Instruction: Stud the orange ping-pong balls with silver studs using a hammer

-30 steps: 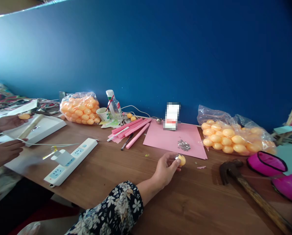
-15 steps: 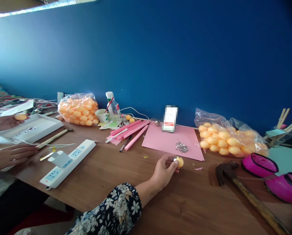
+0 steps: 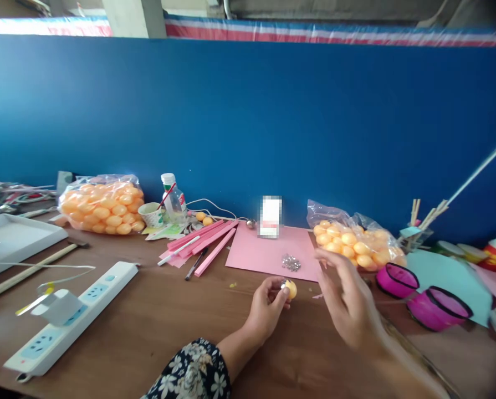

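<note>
Your loosely spread right hand (image 3: 349,302) has entered lower right, free to help your left hand (image 3: 267,306), pinching an orange ball (image 3: 291,288).

From my console, I had loose, small silvery pieces (image 3: 291,262) on a flat pink paper sheet (image 3: 248,255), round orange balls (image 3: 349,239) in a clear plastic bag (image 3: 331,210) to its right, a long white plastic power strip (image 3: 100,288) well left.

Light is strongest at left, paling the blue partition (image 3: 214,122), which darkens toward a black upper-right corner. Motion blur softens the right hand (image 3: 347,302) at lower right; pixelation masks an upright white rectangle (image 3: 269,216) mid-frame.
</note>
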Demonstrator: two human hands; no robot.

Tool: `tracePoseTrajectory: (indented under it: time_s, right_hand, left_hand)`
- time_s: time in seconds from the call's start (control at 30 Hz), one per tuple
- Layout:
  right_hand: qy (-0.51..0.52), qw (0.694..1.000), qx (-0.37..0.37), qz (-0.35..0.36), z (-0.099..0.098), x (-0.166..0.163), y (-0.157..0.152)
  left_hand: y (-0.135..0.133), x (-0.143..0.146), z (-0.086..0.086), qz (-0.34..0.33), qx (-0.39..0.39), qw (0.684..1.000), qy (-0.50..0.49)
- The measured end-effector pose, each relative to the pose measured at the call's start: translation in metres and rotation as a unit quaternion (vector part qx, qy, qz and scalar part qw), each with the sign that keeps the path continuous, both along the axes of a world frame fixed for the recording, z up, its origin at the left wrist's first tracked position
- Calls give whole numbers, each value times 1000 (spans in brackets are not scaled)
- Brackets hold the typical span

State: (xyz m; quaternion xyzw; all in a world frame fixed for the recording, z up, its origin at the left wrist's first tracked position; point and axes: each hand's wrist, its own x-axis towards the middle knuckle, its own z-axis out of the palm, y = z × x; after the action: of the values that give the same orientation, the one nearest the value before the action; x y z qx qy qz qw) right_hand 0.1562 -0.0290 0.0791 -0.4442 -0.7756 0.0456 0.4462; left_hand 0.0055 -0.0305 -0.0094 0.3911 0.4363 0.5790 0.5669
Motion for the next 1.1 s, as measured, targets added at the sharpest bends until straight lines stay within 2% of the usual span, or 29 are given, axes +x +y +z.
tracePoseTrajectory:
  time_s: [0.1,0.17,0.23,0.33,0.57,0.67,0.83,1.1]
  right_hand:
    - [-96,986,-136,8,-4,-8,57]
    - [-209,956,-204,-38,-13,-13,96]
    - [-237,942,-228,-68,-21,-18,125]
    - [-264,927,-248,-93,-31,-26,149]
    - [-341,869,-341,-111,-48,-45,175]
    - [-360,855,-356,-111,-53,-47,181]
    - [-365,852,-360,-104,-56,-47,183]
    - [-338,866,-355,-101,-54,-49,180]
  left_hand:
    - [-1,0,1,-9,2,1000,-4]
    - [-1,-1,2,-9,-3,1000,-2]
    - [-2,-1,3,-8,-5,1000,-3]
    - [-2,-1,2,-13,-3,1000,-4]
    - [-1,-1,0,-22,6,1000,-10]
    - [-2,-1,2,-27,7,1000,-10]
    - [-2,0,2,-31,7,999,-8]
    - [0,-1,0,-36,11,999,2]
